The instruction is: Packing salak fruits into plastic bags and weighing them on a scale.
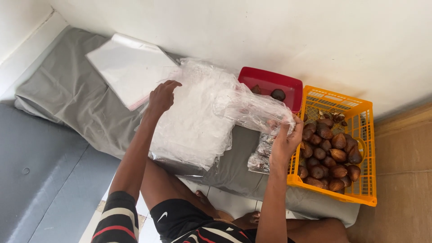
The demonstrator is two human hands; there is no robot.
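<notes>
The crate (364, 135) sits on the right with fruits (330, 157) in it. The tray (270, 81) is behind it to the left. The pile of bags (193, 121) lies left of the tray, on the cloth (63, 99)

Light: bright and soft, like daylight; I cannot tell which side it comes from.
Wall: the white wall (252, 27) looks very pale, almost washed out.
Shadows: faint ones lie under the arms and beside the orange crate (364, 135).
Glare: the clear plastic bags (198, 117) shine white, so their edges are hard to pick out.
Blur: the right hand (284, 141) looks a little soft; maybe it is moving.
Sharpness: the brown fruits (330, 157) look clear.
Edges: the lines at the corners bend a bit.
</notes>
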